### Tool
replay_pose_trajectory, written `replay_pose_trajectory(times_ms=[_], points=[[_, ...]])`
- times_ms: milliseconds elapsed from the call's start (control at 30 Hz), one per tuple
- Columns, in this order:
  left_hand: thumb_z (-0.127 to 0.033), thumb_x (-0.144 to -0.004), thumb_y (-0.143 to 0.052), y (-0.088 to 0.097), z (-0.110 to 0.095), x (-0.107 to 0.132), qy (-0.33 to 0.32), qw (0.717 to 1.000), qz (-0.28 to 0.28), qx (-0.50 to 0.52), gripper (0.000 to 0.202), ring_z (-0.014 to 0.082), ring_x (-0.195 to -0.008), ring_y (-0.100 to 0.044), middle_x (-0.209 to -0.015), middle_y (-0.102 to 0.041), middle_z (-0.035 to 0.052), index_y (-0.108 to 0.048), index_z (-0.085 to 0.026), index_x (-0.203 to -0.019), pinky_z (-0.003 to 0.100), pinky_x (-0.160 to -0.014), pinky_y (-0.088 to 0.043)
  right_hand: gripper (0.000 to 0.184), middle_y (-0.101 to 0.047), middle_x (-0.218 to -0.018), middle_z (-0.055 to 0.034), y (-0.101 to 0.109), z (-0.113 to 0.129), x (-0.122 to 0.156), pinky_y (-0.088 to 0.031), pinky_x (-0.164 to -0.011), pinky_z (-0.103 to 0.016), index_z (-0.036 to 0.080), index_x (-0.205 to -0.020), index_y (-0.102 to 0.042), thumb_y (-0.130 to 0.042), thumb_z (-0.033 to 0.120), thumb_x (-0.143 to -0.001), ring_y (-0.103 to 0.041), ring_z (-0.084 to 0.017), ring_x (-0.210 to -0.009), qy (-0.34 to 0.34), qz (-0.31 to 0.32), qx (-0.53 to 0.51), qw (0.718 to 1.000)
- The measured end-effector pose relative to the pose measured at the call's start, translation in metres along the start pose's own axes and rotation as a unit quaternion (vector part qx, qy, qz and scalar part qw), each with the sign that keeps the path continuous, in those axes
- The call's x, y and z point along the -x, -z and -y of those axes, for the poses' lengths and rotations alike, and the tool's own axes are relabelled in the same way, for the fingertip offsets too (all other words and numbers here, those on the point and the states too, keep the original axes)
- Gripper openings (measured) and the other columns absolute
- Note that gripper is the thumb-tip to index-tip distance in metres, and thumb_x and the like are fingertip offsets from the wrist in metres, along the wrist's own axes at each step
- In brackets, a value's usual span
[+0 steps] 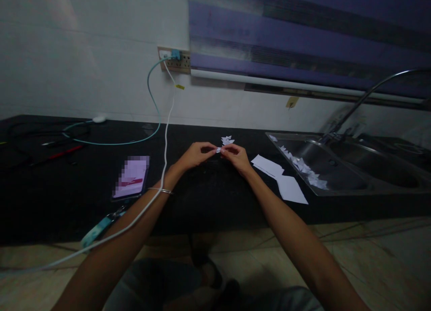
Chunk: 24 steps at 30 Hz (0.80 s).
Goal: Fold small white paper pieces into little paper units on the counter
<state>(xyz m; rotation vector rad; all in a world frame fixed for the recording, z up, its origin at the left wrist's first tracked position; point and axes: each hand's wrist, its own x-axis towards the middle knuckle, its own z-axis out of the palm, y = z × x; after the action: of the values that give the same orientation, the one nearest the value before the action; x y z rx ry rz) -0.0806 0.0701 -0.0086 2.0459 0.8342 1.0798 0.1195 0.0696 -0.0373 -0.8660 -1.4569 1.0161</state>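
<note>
Between the fingertips of both hands is a small folded piece of white paper (218,149), held just above the dark counter (208,189). My left hand (199,153) pinches its left end, and my right hand (236,156) pinches the right end. Fingers cover most of the piece, so its exact shape is hard to make out. Right behind my right fingers lies a small cluster of folded white paper pieces (227,140) with pointed tips. White paper sheets (291,188) rest on the counter to the right of my right hand.
A row of folded papers (305,167) lines the left rim of the metal sink (340,178), under a curved faucet (367,95). At left are a phone (132,178), a teal strap (97,230) and a red pen (65,152). A white cable (165,144) crosses my left forearm.
</note>
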Motion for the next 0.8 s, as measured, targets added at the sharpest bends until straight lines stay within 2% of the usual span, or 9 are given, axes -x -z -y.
replay_pose_trajectory(times_ms=[133,467,633,800], points=[[-0.035,-0.087,-0.060,0.000,0.003,0.000,-0.013,1.000,-0.012,-0.025,0.023,0.0175,-0.090,-0.066,-0.098,-0.073,0.0063,-0.071,-0.019,-0.098,0.033,-0.084,-0.050,0.025,-0.069,-0.082,-0.0027,0.001,-0.002,0.000,-0.055,-0.070,-0.033,0.021,-0.084,-0.071,-0.074,0.043,-0.073,-0.064,-0.015,-0.070,0.026,0.017,0.028,0.999],[-0.036,-0.089,-0.057,-0.001,0.008,0.001,-0.042,0.992,-0.035,-0.114,0.023,0.0179,-0.091,-0.063,-0.100,-0.069,0.0062,-0.068,-0.019,-0.100,0.034,-0.085,-0.050,0.030,-0.070,-0.087,-0.0043,0.000,-0.004,0.000,-0.057,-0.069,-0.034,0.021,-0.088,-0.071,-0.072,0.047,-0.074,-0.064,-0.017,-0.072,0.025,0.020,0.052,0.998],[-0.034,-0.087,-0.060,-0.002,0.011,0.002,-0.038,0.997,-0.009,-0.065,0.024,0.0180,-0.095,-0.064,-0.106,-0.069,0.0063,-0.067,-0.020,-0.105,0.035,-0.087,-0.050,0.031,-0.070,-0.088,-0.0049,0.002,-0.003,0.000,-0.056,-0.073,-0.036,0.020,-0.089,-0.071,-0.070,0.048,-0.075,-0.065,-0.019,-0.077,0.041,-0.001,0.057,0.998],[-0.035,-0.085,-0.063,-0.001,0.016,-0.001,-0.027,0.998,-0.050,-0.025,0.022,0.0171,-0.091,-0.065,-0.099,-0.072,0.0063,-0.070,-0.019,-0.099,0.033,-0.086,-0.051,0.031,-0.070,-0.090,-0.0047,0.000,0.002,0.001,-0.056,-0.075,-0.036,0.021,-0.089,-0.070,-0.072,0.047,-0.074,-0.065,-0.019,-0.080,0.036,0.009,0.031,0.999]])
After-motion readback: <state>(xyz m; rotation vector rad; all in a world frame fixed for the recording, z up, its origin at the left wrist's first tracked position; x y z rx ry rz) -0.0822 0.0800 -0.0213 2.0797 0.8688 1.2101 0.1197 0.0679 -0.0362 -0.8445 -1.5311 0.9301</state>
